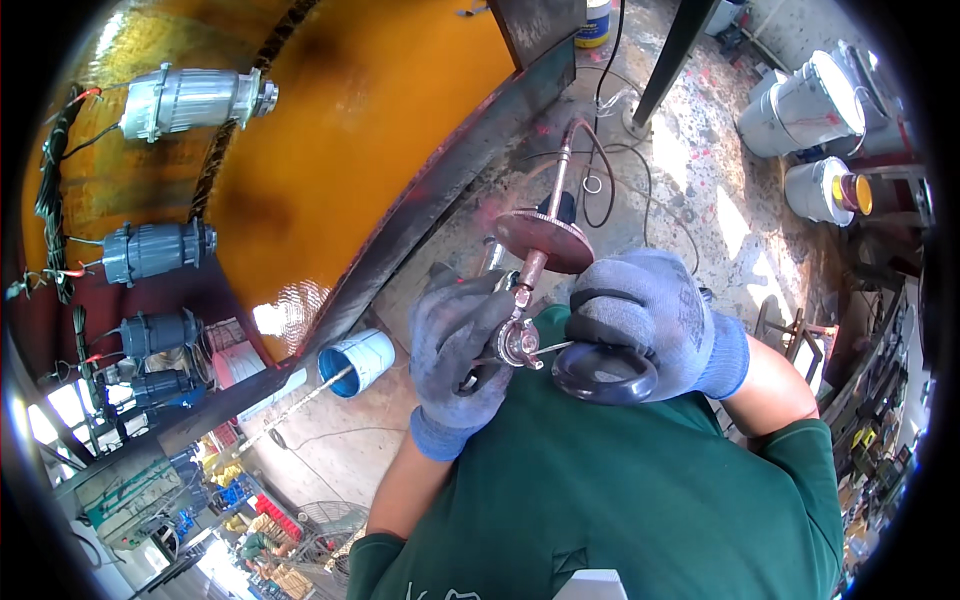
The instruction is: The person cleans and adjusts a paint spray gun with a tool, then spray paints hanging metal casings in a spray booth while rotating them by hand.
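Both my hands wear grey-blue work gloves with dark palms and fingers. My left hand (455, 340) is closed round the body of a paint spray gun (519, 342). The gun's reddish-brown, paint-stained round cup lid (545, 241) points away from me, with a bent suction tube (561, 165) beyond it; no cup is attached. My right hand (645, 315) is closed on a tool with a black loop handle (604, 374). A thin metal shaft reaches from it to the gun's fittings. The tool's exact kind cannot be made out.
Left of me stands a large orange-yellow curved panel (370, 120) with a dark steel edge and several grey motors (185, 102). A blue-white bucket (357, 362) with a stick is near its edge. White pails (802, 105), a post (678, 60) and loose cables (650, 190) lie beyond.
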Tool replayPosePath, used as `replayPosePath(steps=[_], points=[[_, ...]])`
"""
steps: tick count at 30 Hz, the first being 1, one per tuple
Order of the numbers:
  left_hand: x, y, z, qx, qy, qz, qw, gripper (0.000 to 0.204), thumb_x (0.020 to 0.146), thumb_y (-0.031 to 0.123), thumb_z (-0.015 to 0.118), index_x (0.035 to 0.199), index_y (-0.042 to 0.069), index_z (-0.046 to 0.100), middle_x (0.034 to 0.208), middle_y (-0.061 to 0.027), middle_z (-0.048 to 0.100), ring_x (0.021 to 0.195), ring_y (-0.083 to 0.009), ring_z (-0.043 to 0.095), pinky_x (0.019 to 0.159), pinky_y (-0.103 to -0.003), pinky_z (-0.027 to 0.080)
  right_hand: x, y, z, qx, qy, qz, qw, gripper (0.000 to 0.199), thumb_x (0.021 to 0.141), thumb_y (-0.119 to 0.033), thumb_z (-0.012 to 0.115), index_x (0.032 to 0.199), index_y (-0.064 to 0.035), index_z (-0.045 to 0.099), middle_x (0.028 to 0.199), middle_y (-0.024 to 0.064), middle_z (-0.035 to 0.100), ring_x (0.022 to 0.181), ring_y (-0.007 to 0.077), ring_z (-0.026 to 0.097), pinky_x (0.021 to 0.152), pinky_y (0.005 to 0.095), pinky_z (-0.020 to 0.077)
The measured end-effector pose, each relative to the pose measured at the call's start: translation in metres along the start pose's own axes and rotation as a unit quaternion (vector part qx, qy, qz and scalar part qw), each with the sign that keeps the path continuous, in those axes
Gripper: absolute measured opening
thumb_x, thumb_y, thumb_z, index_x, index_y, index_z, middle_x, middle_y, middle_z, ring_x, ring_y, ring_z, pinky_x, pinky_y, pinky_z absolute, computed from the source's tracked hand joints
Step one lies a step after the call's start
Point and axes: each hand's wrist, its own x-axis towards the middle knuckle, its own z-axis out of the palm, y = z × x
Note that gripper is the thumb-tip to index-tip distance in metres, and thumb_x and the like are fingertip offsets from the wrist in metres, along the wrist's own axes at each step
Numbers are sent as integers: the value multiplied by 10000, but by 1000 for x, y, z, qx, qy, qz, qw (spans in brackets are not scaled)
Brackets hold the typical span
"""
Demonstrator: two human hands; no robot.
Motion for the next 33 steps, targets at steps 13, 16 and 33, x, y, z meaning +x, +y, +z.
replayPosePath(steps=[13, 16, 33], points=[[13, -7, -16, 64, -23, 122, 990, 475, 700, 310, 788, 1133, 120, 838, 1103, -102, 672, 1106, -346, 673, 1005, -559, 510, 12, 12, -7, 219, -120, 33, 968, 288, 857, -107, 795, 1144, -79, 782, 920, 120, 740, 827, 336, 739, 720, 420, 580], [15, -6, -16, 78, -13, 135, 988, 493, 684, 318, 764, 1136, 137, 843, 1100, -98, 667, 1096, -347, 680, 1005, -550, 509, 14, 16, -5, 259, -120, 18, 958, 138, 891, -115, 794, 997, -76, 714, 843, 104, 669, 752, 325, 679, 664, 420, 523], [15, -10, -11, 11, -21, 88, 996, 459, 772, 311, 772, 1174, 95, 823, 1164, -120, 680, 1152, -366, 659, 1020, -546, 496, 9, 22, -21, 227, -206, -25, 952, 283, 887, -166, 802, 1152, -70, 774, 877, 107, 702, 764, 314, 700, 676, 416, 541]])
